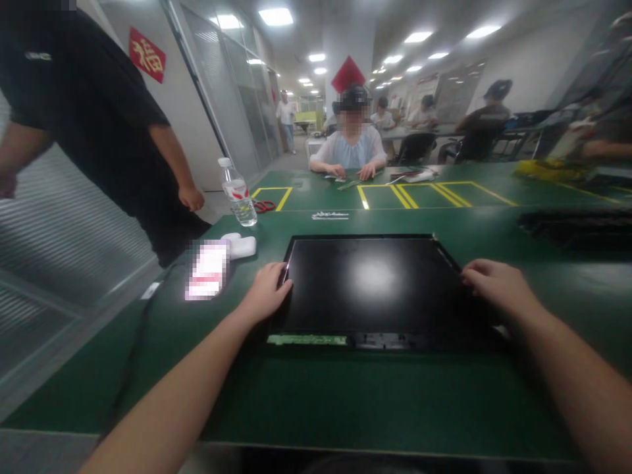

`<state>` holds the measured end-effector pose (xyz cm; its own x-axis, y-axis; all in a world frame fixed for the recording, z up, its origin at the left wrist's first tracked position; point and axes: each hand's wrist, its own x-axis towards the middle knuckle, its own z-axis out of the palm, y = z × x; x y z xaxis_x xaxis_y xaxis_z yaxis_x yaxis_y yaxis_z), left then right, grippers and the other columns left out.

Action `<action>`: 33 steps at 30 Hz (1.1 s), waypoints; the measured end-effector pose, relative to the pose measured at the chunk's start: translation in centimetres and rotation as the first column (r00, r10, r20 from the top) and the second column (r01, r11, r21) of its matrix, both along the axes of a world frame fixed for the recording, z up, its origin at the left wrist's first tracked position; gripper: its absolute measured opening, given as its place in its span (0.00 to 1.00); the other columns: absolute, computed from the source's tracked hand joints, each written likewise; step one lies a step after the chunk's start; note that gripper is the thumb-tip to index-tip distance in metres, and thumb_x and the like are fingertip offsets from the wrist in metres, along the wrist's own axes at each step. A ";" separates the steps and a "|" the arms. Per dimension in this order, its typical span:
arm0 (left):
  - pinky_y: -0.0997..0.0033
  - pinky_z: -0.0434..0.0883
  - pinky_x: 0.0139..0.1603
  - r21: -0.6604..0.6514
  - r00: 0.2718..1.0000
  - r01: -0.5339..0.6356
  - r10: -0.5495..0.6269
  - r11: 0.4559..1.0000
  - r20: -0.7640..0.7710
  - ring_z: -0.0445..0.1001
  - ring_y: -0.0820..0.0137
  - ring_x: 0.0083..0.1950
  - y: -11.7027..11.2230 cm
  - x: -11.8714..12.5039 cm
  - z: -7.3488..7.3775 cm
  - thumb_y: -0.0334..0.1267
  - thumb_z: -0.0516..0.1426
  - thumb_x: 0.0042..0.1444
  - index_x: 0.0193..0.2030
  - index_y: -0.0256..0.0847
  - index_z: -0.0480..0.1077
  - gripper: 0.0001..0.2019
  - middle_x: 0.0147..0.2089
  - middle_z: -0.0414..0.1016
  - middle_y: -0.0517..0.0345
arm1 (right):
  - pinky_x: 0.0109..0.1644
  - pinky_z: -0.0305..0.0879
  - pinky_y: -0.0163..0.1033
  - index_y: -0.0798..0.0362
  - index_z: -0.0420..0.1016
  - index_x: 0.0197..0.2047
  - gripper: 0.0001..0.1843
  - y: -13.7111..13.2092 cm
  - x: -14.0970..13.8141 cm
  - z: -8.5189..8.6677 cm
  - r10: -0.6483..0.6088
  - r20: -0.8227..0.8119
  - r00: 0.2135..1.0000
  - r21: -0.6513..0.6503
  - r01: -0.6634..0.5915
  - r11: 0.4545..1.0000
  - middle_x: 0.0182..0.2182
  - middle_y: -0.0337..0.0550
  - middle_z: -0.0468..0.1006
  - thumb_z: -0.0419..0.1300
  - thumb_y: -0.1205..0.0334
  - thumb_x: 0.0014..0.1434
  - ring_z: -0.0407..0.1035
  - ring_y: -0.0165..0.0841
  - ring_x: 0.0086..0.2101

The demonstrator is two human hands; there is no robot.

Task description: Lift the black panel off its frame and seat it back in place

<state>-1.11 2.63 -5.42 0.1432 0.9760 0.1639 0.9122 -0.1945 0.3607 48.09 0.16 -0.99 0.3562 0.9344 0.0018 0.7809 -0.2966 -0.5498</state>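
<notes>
A black flat display panel (345, 289) lies face up on the green table, with a bright ceiling reflection in its glossy surface. Along its near edge shows a green circuit strip (306, 340). My left hand (269, 289) grips the panel's left edge, thumb on top and fingers curled at the side. On the opposite side, my right hand (494, 280) pinches the right edge with its fingers bent. The undersides of both grips are hidden.
Left of the panel are a phone (207, 270), a white case (241, 245), a water bottle (239, 197) and red scissors (264, 206). A person (350, 145) works across the green table (375, 401). Another person (99, 112) stands at left. Dark material (577, 230) lies at right.
</notes>
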 end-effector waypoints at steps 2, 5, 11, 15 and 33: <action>0.43 0.64 0.77 0.030 0.999 -0.039 0.039 0.999 -0.005 0.71 0.45 0.73 0.1 -0.3 0.1 0.44 0.54 0.67 0.71 0.29 0.69 0.30 0.71 0.74 0.30 | 0.45 0.69 0.45 0.51 0.82 0.36 0.11 0.0 0.1 -0.1 0.004 -0.020 1.000 -0.002 -0.004 1.000 0.32 0.48 0.86 0.59 0.58 0.63 0.79 0.41 0.30; 0.41 0.62 0.78 0.081 0.990 -0.131 0.135 0.988 -0.044 0.69 0.43 0.75 0.4 -1.0 0.1 0.46 0.55 0.67 0.72 0.30 0.68 0.31 0.72 0.73 0.30 | 0.45 0.70 0.46 0.50 0.83 0.37 0.10 0.1 0.3 -0.4 -0.002 -0.044 0.999 0.012 0.002 1.000 0.32 0.47 0.86 0.60 0.59 0.61 0.79 0.42 0.30; 0.40 0.65 0.75 -0.047 0.978 -0.191 0.186 0.981 -0.093 0.67 0.41 0.77 0.8 -1.9 0.0 0.50 0.54 0.67 0.65 0.36 0.79 0.28 0.74 0.73 0.33 | 0.44 0.70 0.46 0.49 0.83 0.37 0.10 0.2 0.1 -0.1 -0.025 -0.067 0.997 0.021 0.026 0.999 0.30 0.46 0.86 0.60 0.58 0.60 0.79 0.42 0.28; 0.37 0.66 0.74 -0.029 0.987 -0.134 0.131 0.991 -0.092 0.68 0.40 0.76 0.8 -1.5 0.0 0.47 0.55 0.65 0.63 0.41 0.81 0.25 0.74 0.74 0.38 | 0.44 0.70 0.47 0.49 0.84 0.37 0.11 0.2 0.1 -0.2 -0.021 -0.054 0.998 0.021 0.022 1.000 0.30 0.46 0.86 0.59 0.58 0.60 0.79 0.42 0.28; 0.45 0.76 0.64 -0.013 0.973 -0.216 0.214 0.976 -0.091 0.78 0.42 0.67 0.5 -1.2 0.7 0.37 0.55 0.60 0.57 0.36 0.75 0.20 0.63 0.80 0.31 | 0.42 0.74 0.50 0.44 0.86 0.42 0.11 -1.5 -4.5 1.5 0.150 0.270 0.951 0.102 -0.183 0.978 0.36 0.47 0.87 0.61 0.55 0.62 0.82 0.51 0.39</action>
